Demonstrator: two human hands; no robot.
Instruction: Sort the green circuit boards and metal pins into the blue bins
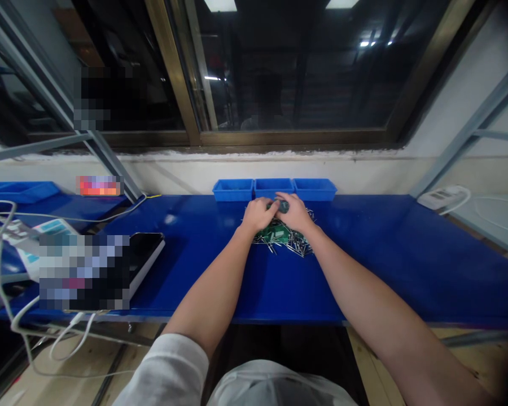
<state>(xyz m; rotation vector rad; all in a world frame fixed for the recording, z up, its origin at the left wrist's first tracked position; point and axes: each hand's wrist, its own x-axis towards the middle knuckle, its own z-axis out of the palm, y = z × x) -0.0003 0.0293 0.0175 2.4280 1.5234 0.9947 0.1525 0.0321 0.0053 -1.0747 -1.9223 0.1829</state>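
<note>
My left hand (256,215) and my right hand (296,213) meet over a heap of thin metal pieces, like nails or pins (298,246), on the blue tabletop. Between the thumbs shows a small dark, rounded object (283,207). My right fingers curl around it, and my left thumb presses near its left side. What the other left fingers hold is hidden. Under and among the metal pieces lies a flat green piece (273,233) with a pale patch; its kind is unclear.
Three blue bins (274,185) stand in a row behind my hands, against the wall. On the left lies a dark-screened device (146,248) with white cables (12,316). Grey metal posts (110,163) rise at both sides. A white power strip (442,197) sits at the right.
</note>
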